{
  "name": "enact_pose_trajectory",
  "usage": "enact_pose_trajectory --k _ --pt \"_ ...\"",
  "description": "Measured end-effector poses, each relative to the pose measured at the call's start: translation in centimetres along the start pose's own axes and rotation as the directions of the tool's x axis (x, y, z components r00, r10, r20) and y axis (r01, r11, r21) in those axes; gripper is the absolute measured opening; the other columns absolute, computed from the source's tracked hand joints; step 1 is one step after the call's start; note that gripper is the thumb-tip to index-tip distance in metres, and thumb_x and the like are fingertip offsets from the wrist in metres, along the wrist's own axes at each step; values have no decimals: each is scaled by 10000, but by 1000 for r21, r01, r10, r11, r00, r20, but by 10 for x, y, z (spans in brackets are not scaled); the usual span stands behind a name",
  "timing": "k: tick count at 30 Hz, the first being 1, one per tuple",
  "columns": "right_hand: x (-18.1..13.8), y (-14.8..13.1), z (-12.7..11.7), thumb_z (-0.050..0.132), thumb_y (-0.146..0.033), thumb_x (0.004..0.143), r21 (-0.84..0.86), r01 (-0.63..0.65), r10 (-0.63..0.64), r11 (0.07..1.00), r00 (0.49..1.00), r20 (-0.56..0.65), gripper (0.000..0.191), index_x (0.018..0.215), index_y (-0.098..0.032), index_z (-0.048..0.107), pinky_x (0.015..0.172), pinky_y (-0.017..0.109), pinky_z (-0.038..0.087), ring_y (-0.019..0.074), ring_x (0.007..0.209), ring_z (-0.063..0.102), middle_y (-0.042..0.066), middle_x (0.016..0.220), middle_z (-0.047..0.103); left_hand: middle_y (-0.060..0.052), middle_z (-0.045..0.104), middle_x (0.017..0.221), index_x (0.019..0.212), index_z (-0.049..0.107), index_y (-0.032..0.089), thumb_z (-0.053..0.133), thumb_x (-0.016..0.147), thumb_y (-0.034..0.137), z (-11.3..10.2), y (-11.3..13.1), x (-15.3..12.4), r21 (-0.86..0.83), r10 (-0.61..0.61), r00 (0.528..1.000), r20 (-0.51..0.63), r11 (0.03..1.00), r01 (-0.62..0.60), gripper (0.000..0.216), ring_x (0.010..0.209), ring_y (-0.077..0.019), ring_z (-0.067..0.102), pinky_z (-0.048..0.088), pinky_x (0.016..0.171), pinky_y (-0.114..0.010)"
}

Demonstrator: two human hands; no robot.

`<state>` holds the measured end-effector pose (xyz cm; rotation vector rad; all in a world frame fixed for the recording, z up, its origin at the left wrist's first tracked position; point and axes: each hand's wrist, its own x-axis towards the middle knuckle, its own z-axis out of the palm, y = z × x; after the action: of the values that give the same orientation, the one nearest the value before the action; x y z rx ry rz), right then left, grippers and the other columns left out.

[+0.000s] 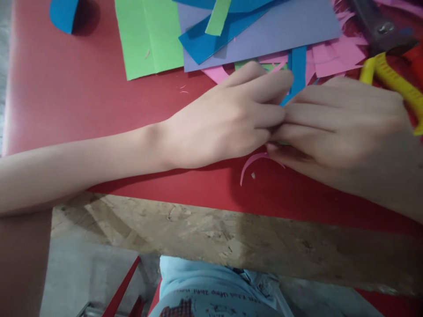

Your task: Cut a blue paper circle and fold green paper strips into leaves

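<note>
My left hand point(228, 112) and my right hand point(350, 127) meet over the red tabletop, their fingers curled and fingertips pressed close together. Whatever they pinch is mostly hidden; only a sliver of green shows between the fingers. A thin curved pink paper strip point(246, 165) lies just below the fingertips, with its right end by my right hand. Beyond the hands a blue paper strip point(299, 66) lies among pink paper pieces point(337, 57).
Green folded paper point(150, 39), a purple sheet point(287, 31) and blue paper point(205, 42) lie at the back. Dark-handled scissors point(380, 28) and a yellow measuring tape point(396, 83) are at the right. A blue rounded piece point(64, 15) stands at far left. The table's chipboard edge point(198, 224) runs in front.
</note>
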<state>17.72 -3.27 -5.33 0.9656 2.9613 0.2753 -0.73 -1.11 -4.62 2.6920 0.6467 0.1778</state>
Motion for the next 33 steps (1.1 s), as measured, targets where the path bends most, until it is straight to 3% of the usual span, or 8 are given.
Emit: enact_pose_trajectory --k 7,14,17,21,26,33 --pt "-13 3 -4 210 -233 975 -16 116 -116 993 992 -54 435 678 -242 528 666 384 346 175 798 474 43 758 532 -17 569 920 705 579 199 220 921 246 -1 5 -1 -67 -73 997 -23 995 72 421 1179 -218 487 335 1022 -417" --pt "-13 0 -5 285 -203 955 1 138 -137 990 989 -50 388 678 -250 552 671 394 406 206 798 495 51 786 593 -78 660 884 730 658 167 295 954 259 -6 -5 -12 229 26 999 -27 973 -20 436 1128 -288 535 380 929 -429" --pt "-10 1 -8 262 -217 962 13 125 -125 992 992 -19 406 695 -244 566 682 390 420 200 835 521 35 845 636 -60 696 826 759 705 196 411 884 261 -10 -10 -17 116 -58 995 -75 991 67 327 974 -264 588 417 809 -399" --pt "-7 1 -10 176 -298 981 67 65 -68 996 997 47 498 651 -238 544 680 388 400 179 826 528 23 798 626 0 725 777 755 727 215 474 784 172 -14 -11 -17 -88 -187 979 -82 980 180 258 837 -178 607 434 778 -300" --pt "-4 0 -11 83 -343 983 61 52 -58 997 994 89 586 612 -241 525 679 401 381 177 812 516 26 786 614 20 737 775 733 735 202 515 732 157 -15 -6 -15 -134 -289 957 -28 950 283 224 770 -159 614 420 744 -290" --pt "-11 1 -9 167 -344 982 76 12 -14 997 999 32 529 614 -260 537 647 415 389 198 774 523 39 779 634 34 721 745 696 716 224 566 721 185 -12 -3 -14 -87 -332 943 -28 940 329 157 773 -181 605 376 849 -365"
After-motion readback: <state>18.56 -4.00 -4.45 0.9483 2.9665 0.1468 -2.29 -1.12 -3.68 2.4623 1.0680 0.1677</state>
